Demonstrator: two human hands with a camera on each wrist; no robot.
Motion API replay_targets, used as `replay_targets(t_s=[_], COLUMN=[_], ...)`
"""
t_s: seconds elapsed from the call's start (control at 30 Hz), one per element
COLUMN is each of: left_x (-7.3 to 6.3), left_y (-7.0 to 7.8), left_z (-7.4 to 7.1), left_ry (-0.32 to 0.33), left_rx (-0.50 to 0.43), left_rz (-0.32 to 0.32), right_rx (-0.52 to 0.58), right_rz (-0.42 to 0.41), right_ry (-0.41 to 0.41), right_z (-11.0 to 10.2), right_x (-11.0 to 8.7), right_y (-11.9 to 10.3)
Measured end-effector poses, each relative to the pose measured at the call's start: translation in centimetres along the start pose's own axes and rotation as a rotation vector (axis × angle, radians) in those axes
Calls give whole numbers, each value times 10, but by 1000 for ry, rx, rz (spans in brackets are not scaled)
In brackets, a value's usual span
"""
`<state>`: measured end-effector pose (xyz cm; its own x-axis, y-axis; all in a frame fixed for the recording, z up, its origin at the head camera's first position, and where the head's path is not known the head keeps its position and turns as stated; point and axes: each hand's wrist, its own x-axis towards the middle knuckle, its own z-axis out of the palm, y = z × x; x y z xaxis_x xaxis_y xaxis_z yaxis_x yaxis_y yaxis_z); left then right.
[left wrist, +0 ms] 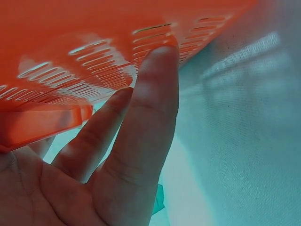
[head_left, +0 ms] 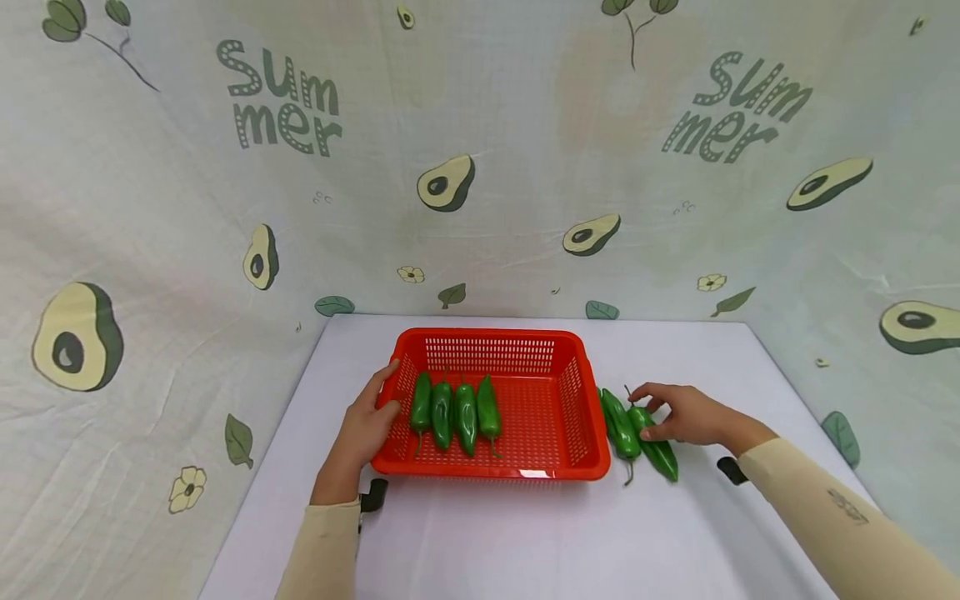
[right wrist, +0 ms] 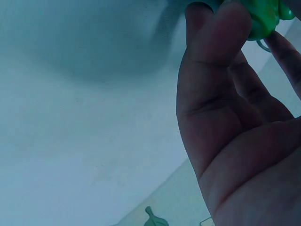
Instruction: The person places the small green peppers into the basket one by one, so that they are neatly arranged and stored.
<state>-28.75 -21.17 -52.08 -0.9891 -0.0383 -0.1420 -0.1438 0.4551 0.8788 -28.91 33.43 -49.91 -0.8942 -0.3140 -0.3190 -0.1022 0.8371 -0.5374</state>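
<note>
A red plastic basket [head_left: 495, 470] with slotted walls stands on the table; several green chili peppers [head_left: 466, 419] lie side by side in its left half. My left hand [head_left: 369, 425] holds the basket's left rim, thumb over the top. In the left wrist view, its fingers [left wrist: 155, 94] reach along the outside of the slotted wall. Right of the basket, my right hand [head_left: 682, 414] pinches the outermost green chili pepper [head_left: 662, 457] between thumb and fingers near its stem end. Another green chili pepper [head_left: 621, 427] lies against it, and a further one shows partly beside the basket wall.
A white cloth covers the table [head_left: 480, 542]. Behind it and at both sides hangs a pale curtain [head_left: 517, 183] printed with avocados, leaves and lettering. Part of the dark wrist camera [head_left: 732, 471] shows beneath the right wrist.
</note>
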Motion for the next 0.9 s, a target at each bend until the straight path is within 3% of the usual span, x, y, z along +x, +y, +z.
replay_targets(t_s=[0.43, 0.9], left_x=[-3, -4], left_y=[0, 2], left_z=[1, 0], left_ry=[12, 21], left_rx=[22, 16], left_rz=[11, 26], right_rx=[33, 78], right_rz=[-7, 16], right_ry=[18, 19], right_z=[8, 9], right_x=[-6, -5], right_y=[14, 13])
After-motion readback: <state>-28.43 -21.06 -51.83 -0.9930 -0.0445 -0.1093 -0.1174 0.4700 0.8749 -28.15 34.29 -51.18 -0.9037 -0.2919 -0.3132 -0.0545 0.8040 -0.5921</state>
